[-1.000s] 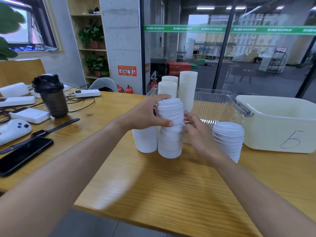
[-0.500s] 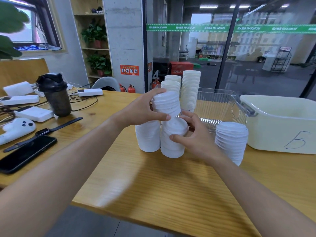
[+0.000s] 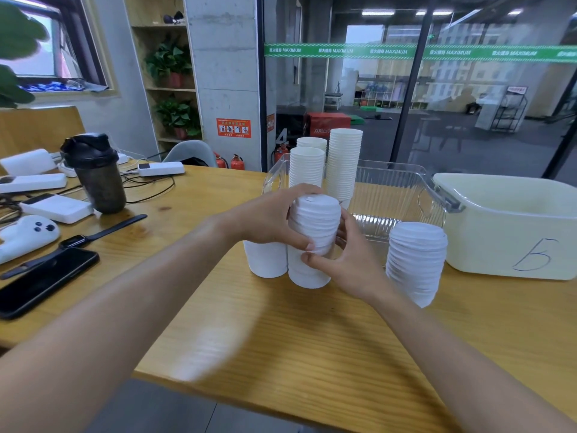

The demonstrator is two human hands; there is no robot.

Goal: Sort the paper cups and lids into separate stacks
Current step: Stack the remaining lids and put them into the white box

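Note:
A white stack of lids (image 3: 315, 220) stands at the table's middle on a lower white stack (image 3: 307, 271). My left hand (image 3: 268, 221) grips the upper lids from the left. My right hand (image 3: 352, 259) holds the stack from the right, thumb at the join between upper and lower part. Another white stack (image 3: 265, 259) stands just left of it, partly hidden by my left hand. A separate lid stack (image 3: 416, 260) stands to the right. Three stacks of paper cups (image 3: 343, 160) rise in the clear tray (image 3: 396, 192) behind.
A cream tub (image 3: 512, 226) marked with a letter sits at the right, touching the clear tray. On the left lie a dark shaker bottle (image 3: 98, 173), a phone (image 3: 46, 279), a watch (image 3: 93, 237), a white controller (image 3: 26, 235) and power banks with cables.
Half a second ago my left hand held the upper lids raised and tilted left; now they sit straight over the lower stack. My right hand's thumb moved to the join.

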